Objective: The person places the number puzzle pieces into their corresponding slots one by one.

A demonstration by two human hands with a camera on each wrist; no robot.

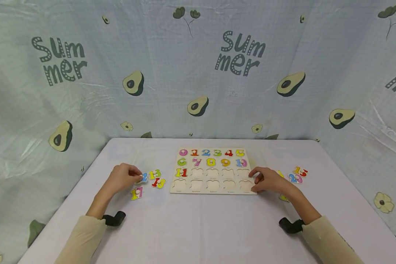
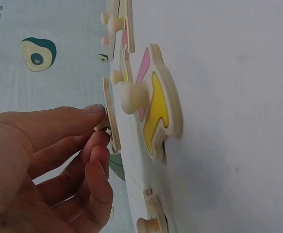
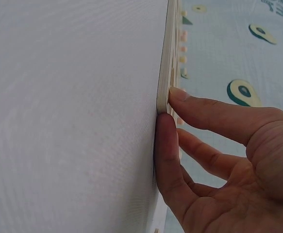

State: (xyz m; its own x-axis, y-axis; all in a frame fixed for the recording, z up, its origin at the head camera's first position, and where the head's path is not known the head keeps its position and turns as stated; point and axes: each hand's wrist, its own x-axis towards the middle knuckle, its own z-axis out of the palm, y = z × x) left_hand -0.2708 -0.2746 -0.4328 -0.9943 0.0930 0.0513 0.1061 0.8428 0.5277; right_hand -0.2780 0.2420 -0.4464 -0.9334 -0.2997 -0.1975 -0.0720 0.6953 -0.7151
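Note:
My left hand (image 1: 123, 177) pinches a wooden number puzzle piece (image 1: 144, 178) by its knob, with a blue 2 visible on it. In the left wrist view this piece (image 2: 111, 116) is edge-on, raised off the table, thumb and fingertips at its knob. A wooden number puzzle board (image 1: 212, 190) lies in the middle, bearing pieces 0 to 11; cut-out recesses show in its lower two rows. My right hand (image 1: 271, 179) grips the board's near right corner. In the right wrist view the thumb is on the board's top and a finger against its edge (image 3: 163, 97).
Beside my left hand lie the 13 (image 1: 155, 174), 18 (image 1: 158, 183) and 17 (image 1: 136, 193) pieces. Right of the board are the 15 (image 1: 300, 171) and 20 (image 1: 295, 178), plus pieces partly hidden by my right hand. A printed cloth (image 1: 171, 91) hangs behind the table (image 1: 198, 227).

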